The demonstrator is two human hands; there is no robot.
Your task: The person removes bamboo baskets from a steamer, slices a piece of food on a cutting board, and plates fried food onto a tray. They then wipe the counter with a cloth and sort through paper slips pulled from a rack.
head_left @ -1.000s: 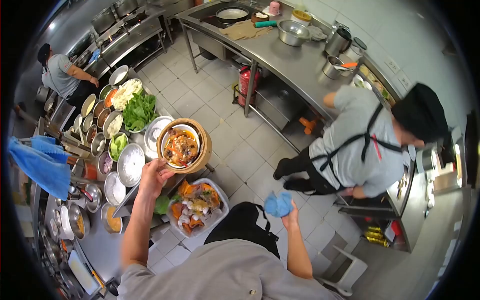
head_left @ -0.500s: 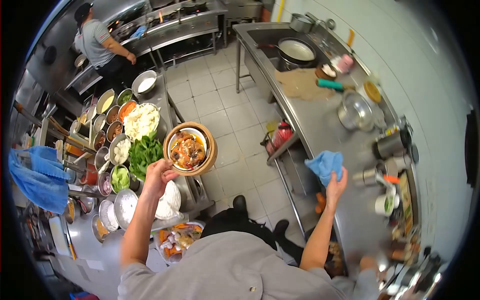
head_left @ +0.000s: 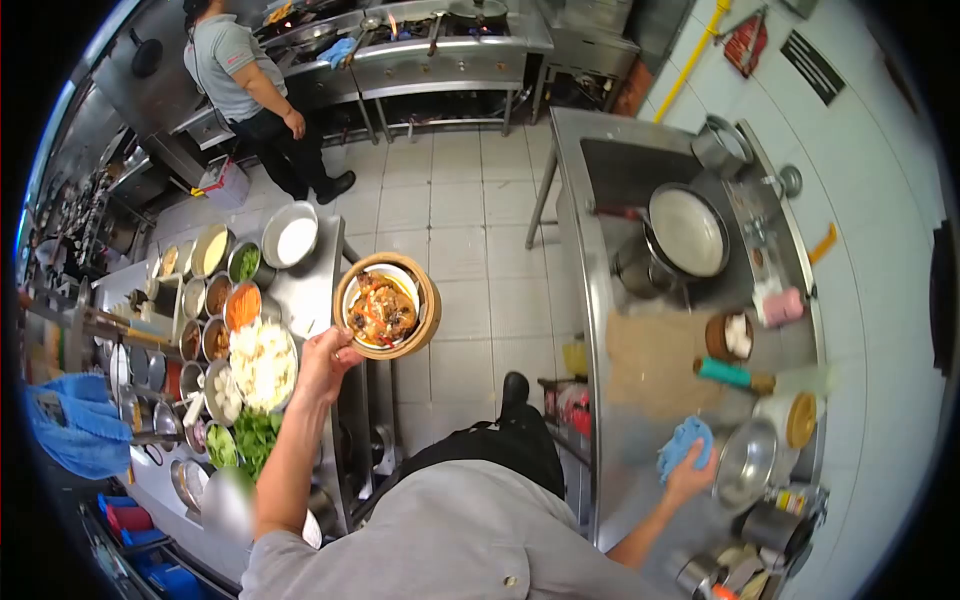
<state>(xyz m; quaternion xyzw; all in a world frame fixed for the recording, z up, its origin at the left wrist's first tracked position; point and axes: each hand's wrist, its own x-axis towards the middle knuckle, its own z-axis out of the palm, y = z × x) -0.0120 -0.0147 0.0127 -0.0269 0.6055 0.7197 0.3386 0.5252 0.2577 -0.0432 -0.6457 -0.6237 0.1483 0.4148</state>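
My left hand grips the near left rim of a round bamboo steamer, held up over the aisle beside the left counter. Inside the steamer sits a white dish with cooked pieces in oily sauce, topped with bits of red and dark garnish. On the right, my right hand holds a crumpled blue cloth low over the steel counter, left of a metal bowl. Its fingers are partly hidden by the cloth.
Left counter carries bowls of chopped ingredients and leafy greens. A co-worker stands near the stoves. The right counter holds a sink, a pan, a brown cloth and a green-handled tool. Tiled floor lies between.
The view has shifted forward along the aisle. The steamer stays in my left hand. My right hand and the blue cloth are lower in view, now beside the metal bowl. The co-worker's legs now show.
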